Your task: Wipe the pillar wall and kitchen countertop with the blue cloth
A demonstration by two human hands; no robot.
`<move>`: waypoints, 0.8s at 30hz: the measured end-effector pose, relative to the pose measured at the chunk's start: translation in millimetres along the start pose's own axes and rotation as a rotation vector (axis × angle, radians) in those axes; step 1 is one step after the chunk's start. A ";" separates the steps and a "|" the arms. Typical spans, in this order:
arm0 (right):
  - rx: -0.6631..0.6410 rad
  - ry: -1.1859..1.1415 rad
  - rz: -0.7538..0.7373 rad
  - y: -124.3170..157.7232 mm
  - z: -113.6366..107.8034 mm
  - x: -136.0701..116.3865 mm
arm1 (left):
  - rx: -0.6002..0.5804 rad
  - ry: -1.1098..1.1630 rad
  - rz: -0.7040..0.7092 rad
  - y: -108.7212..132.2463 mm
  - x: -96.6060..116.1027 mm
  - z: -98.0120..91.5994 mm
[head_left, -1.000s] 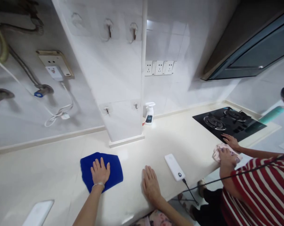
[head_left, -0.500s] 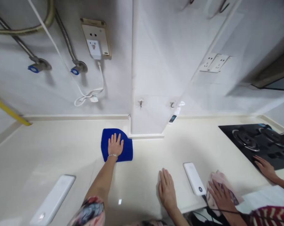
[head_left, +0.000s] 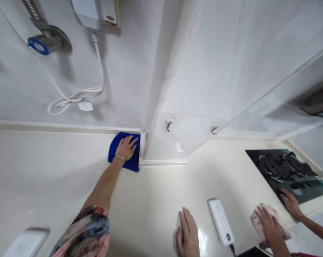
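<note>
My left hand [head_left: 126, 147] lies flat with spread fingers on a blue cloth [head_left: 129, 163], which is pushed into the corner where the cream countertop [head_left: 56, 171] meets the wall and a white tiled column [head_left: 174, 142]. A thin bracelet sits on that wrist. My right hand [head_left: 188, 233] rests palm down on the countertop near its front edge, fingers stretched out together, holding nothing. A white power bank [head_left: 220, 221] lies just right of it.
Another person's hands work at the right: one [head_left: 268, 223] presses a pink cloth [head_left: 257, 219], the other [head_left: 291, 201] touches the edge of a black gas hob [head_left: 287, 173]. A white flat device [head_left: 24, 242] lies bottom left. A white cable [head_left: 72, 98] and a pipe valve [head_left: 46, 41] hang on the wall.
My left hand has slid the blue cloth away from me into the corner by the column. The view has moved closer to the wall. My right hand stays flat on the counter.
</note>
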State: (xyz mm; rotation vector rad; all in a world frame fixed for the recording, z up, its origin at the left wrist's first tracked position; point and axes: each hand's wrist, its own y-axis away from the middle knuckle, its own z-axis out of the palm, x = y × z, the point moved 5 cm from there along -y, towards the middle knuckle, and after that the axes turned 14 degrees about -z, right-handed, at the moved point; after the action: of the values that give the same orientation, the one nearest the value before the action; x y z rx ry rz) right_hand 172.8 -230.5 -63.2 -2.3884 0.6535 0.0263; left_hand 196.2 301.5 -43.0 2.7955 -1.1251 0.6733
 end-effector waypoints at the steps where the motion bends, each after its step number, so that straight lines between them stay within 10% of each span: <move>1: 0.043 0.012 -0.008 -1.6 -0.7 1.8 | 0.013 -0.006 0.005 -3.1 -1.1 0.3; 8: -0.002 -0.026 -0.104 -15.0 2.2 -4.8 | 0.032 -0.062 -0.065 14.7 7.2 0.4; 24: -0.068 0.011 -0.182 -2.4 17.8 -11.5 | 0.106 -0.209 -0.128 145.0 -2.1 -2.6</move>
State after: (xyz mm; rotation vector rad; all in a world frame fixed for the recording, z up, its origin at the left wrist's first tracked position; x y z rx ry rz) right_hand 166.5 -213.1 -73.7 -2.5062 0.4450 -0.0430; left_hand 96.6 197.1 -57.5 3.0551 -0.9524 0.4500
